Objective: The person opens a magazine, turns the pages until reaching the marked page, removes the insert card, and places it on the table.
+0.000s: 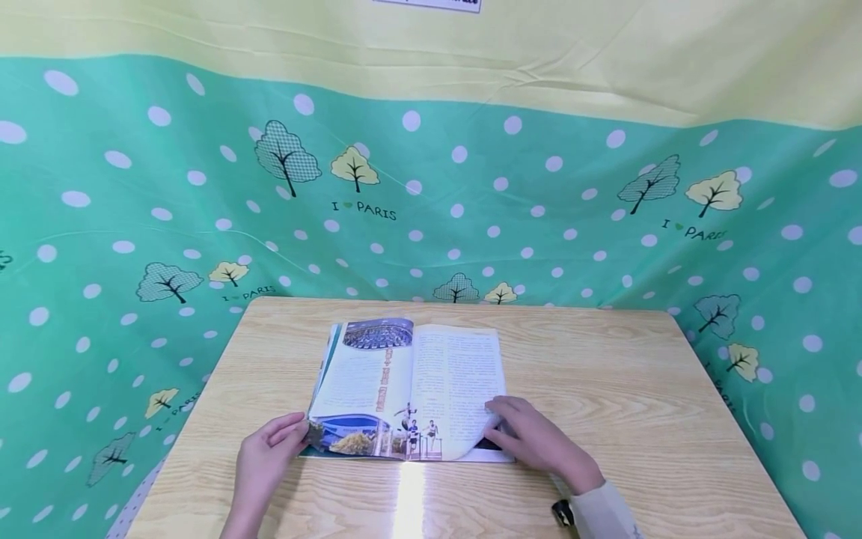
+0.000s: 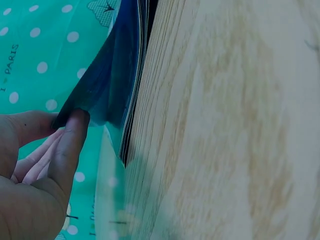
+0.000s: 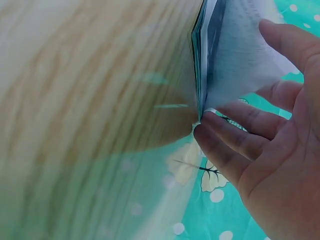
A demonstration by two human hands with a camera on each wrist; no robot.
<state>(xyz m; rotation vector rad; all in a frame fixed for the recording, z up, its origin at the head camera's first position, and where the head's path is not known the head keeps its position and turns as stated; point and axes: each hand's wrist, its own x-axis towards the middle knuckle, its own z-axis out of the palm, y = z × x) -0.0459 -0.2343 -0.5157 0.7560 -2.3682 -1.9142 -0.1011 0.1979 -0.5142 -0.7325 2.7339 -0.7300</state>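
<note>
One magazine [image 1: 411, 389], open, spine pointing away from the reader. Right page [image 1: 458, 382]: lower outer corner curled up, between thumb and forefinger of the right hand [image 1: 528, 438]; its other fingers spread by the stack's edge. Left page [image 1: 350, 382]: lower corner pinched by thumb and finger of the left hand [image 1: 269, 449]. Judgement: page turn, early stage. Next move seems to need the single lifted sheet carried leftward across the spine, left fingers letting go. Magazine sits on the table [image 1: 592, 359], left of middle; dotted cloth [image 1: 458, 172] behind.
</note>
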